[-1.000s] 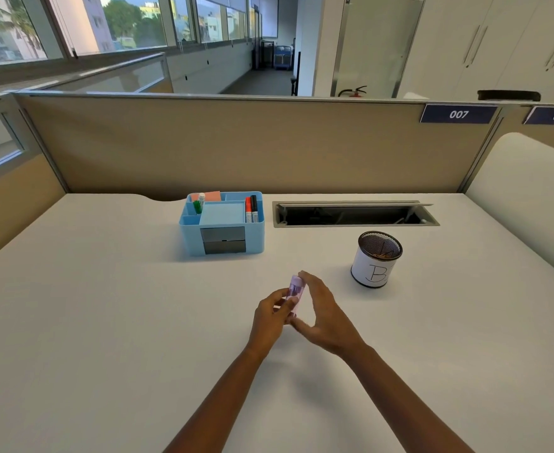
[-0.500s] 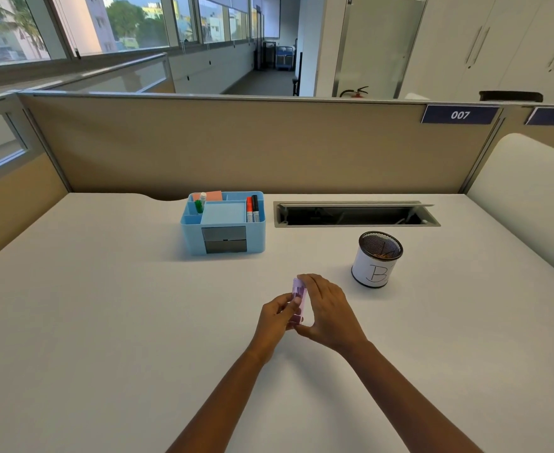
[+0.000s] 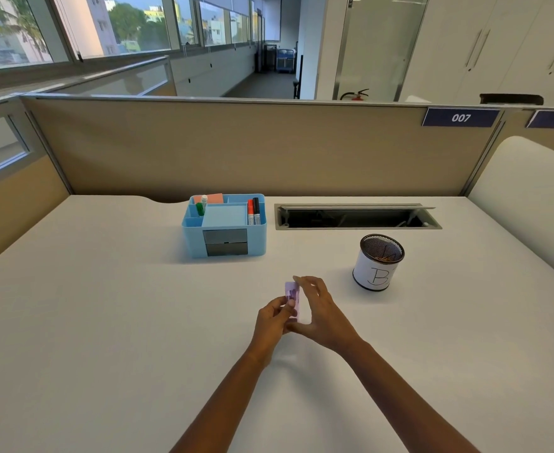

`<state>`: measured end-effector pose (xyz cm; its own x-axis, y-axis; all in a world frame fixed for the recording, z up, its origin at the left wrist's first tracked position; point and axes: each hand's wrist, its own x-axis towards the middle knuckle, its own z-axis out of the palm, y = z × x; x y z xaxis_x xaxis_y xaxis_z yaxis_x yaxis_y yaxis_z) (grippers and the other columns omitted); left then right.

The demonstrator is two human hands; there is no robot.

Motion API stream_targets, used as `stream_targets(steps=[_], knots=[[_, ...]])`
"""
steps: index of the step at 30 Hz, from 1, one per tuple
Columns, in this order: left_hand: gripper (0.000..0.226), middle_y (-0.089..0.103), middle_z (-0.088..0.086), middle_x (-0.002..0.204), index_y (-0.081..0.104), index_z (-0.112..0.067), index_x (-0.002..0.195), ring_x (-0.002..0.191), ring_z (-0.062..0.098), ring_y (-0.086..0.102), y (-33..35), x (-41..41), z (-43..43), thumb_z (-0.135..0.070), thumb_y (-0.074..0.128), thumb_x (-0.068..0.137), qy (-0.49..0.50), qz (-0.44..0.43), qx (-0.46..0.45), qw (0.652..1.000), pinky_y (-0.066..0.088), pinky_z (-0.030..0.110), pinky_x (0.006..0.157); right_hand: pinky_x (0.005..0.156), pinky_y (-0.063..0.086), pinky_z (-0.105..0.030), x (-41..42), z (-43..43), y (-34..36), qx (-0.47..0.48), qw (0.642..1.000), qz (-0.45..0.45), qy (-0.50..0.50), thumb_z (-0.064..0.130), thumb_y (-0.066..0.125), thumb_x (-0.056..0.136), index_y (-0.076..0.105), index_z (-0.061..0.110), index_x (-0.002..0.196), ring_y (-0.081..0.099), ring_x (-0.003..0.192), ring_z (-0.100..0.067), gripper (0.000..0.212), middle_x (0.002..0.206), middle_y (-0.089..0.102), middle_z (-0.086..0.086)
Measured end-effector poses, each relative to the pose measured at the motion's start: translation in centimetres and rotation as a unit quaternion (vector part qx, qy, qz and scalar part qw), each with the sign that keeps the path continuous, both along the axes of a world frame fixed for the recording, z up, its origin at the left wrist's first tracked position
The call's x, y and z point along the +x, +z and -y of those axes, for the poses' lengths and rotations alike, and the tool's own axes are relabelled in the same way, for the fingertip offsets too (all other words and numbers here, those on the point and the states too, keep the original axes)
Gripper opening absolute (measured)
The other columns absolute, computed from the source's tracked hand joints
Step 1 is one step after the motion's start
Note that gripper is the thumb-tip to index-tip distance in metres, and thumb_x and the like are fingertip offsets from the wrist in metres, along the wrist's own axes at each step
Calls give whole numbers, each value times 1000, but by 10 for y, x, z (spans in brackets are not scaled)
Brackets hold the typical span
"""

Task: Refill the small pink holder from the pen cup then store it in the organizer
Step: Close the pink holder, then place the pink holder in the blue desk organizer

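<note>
The small pink holder [image 3: 293, 299] is held upright between both hands at the middle of the white desk [image 3: 105, 322]. My left hand [image 3: 272, 318] pinches its lower left side. My right hand [image 3: 321, 315] wraps its right side, with a fingertip on its top. The pen cup [image 3: 377, 263], a black mesh cup with a white wrap marked "B", stands to the right and a little farther back. The blue organizer [image 3: 225, 225] sits farther back and to the left, with red and black markers, a green-capped item and orange notes in its compartments.
An open cable tray slot [image 3: 357, 217] is set in the desk behind the pen cup. A beige partition [image 3: 252, 148] closes the desk's far edge, and a white curved panel [image 3: 530, 191] stands at the right.
The pink holder has been turned from a tilt to nearly upright. My right hand's fingers have shifted up onto its top. Both hands stay at the same spot.
</note>
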<state>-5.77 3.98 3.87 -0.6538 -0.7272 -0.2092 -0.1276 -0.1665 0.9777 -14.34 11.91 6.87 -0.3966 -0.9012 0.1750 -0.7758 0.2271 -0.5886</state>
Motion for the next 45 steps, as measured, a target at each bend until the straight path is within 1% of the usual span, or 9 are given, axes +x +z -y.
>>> stream_targets(steps=[4, 10, 15, 24, 29, 36, 41, 43, 45], knots=[[31, 61, 8, 108, 51, -10, 119, 94, 27, 61, 6, -1, 5, -24, 43, 93, 36, -30, 86, 995, 49, 37, 88, 93, 47, -31, 5, 11, -1, -2, 997, 54, -60, 15, 62, 85, 41, 9, 130, 53, 112, -25, 50, 130, 47, -16], [28, 61, 13, 119, 51, -11, 118, 97, 26, 60, 15, 0, 16, -20, 46, 92, 40, -17, 87, 995, 48, 39, 93, 83, 43, -20, 8, 32, -6, 1, 996, 40, -85, 17, 55, 89, 52, 8, 120, 57, 104, -24, 33, 121, 56, -16], [36, 53, 14, 131, 45, -9, 126, 119, 31, 52, 17, 9, 37, -23, 44, 93, 46, 63, -68, 995, 43, 38, 100, 81, 41, -23, 6, 62, -1, 15, 997, 2, -77, 26, 56, 88, 53, 7, 119, 55, 104, -25, 37, 120, 58, -15], [59, 11, 11, 155, 12, -13, 142, 144, 27, 6, -8, 22, 77, -44, 28, 93, -15, 390, -434, 812, 8, 38, 118, 97, 44, -31, -12, 141, 38, 28, 995, -84, -44, 23, 55, 89, 47, 7, 125, 52, 115, -26, 40, 130, 54, -14], [62, 4, 12, 156, 4, -12, 142, 144, 28, 0, -15, 21, 84, -45, 24, 94, -29, 397, -446, 802, 3, 39, 118, 89, 48, -30, -21, 178, 50, -2, 992, -122, -21, 19, 55, 89, 49, 4, 122, 55, 109, -26, 36, 124, 57, -17], [61, 13, 15, 154, 13, -11, 141, 142, 32, 8, -22, 24, 97, -46, 13, 92, -3, 365, -460, 809, 9, 41, 118, 94, 47, -35, -33, 214, 45, 24, 989, -144, -10, 11, 50, 91, 47, 5, 123, 52, 113, -28, 33, 127, 54, -18], [123, 17, 18, 151, 18, -7, 139, 140, 38, 11, -18, 30, 101, -69, -38, 49, -28, 349, -441, 826, 12, 47, 116, 99, 44, -38, -39, 229, 40, 57, 988, -143, 12, 8, 49, 91, 45, 5, 125, 48, 119, -29, 34, 132, 49, -18], [122, 29, 20, 147, 29, -6, 136, 137, 39, 23, -13, 30, 101, -68, -36, 54, -34, 359, -428, 829, 22, 48, 113, 98, 44, -38, -39, 233, 38, 72, 986, -145, 25, 8, 49, 91, 45, 5, 125, 47, 119, -29, 34, 132, 48, -18], [102, 60, 23, 122, 57, -2, 116, 115, 38, 56, -8, 33, 101, -57, -21, 80, -27, 380, -442, 812, 49, 47, 91, 100, 43, -38, -40, 237, 35, 83, 985, -146, 30, 8, 49, 91, 44, 5, 126, 44, 121, -29, 36, 133, 47, -18]])
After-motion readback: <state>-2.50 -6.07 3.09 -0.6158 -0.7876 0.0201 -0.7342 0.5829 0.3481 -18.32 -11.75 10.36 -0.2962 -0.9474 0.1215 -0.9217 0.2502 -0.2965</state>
